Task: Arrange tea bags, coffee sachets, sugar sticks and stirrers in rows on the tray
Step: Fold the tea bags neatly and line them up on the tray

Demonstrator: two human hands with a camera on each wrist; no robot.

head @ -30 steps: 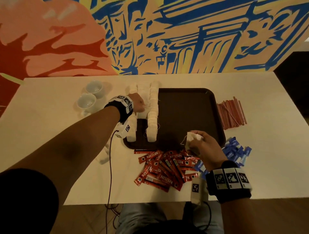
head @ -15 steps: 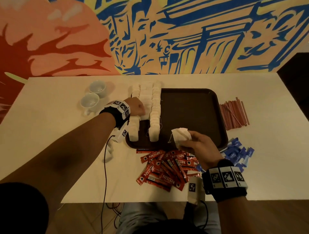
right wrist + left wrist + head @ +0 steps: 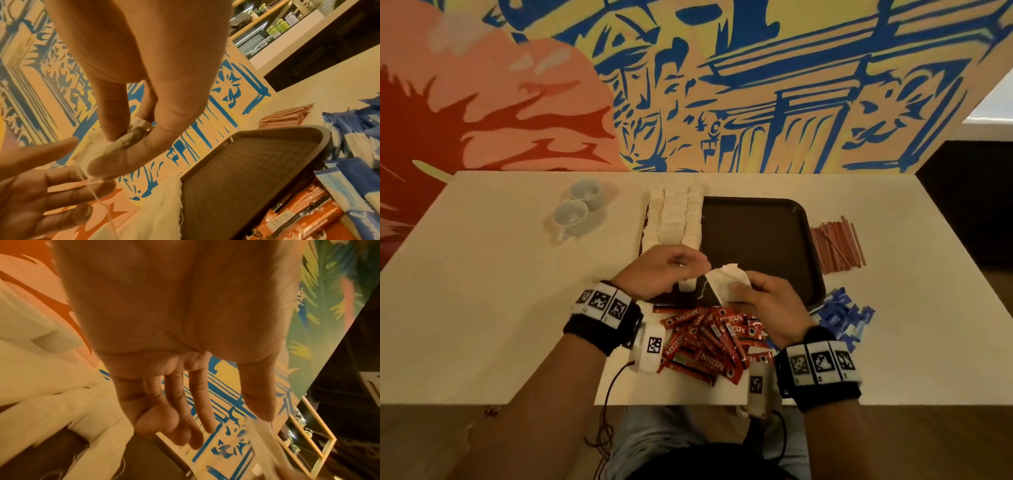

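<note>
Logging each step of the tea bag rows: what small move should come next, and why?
Probably the left hand takes the tea bag that the right hand pinches: its open fingers already reach it, and the rows lie on the tray's left side.

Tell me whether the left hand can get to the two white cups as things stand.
Probably yes. The left hand is open and holds nothing, and the two white cups stand on the table on its own side, past the tray, with only bare tabletop between.

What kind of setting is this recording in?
Probably a cafe or hospitality space: a bold painted mural behind the table, two espresso cups, and a back counter with shelves of bottles.
</note>
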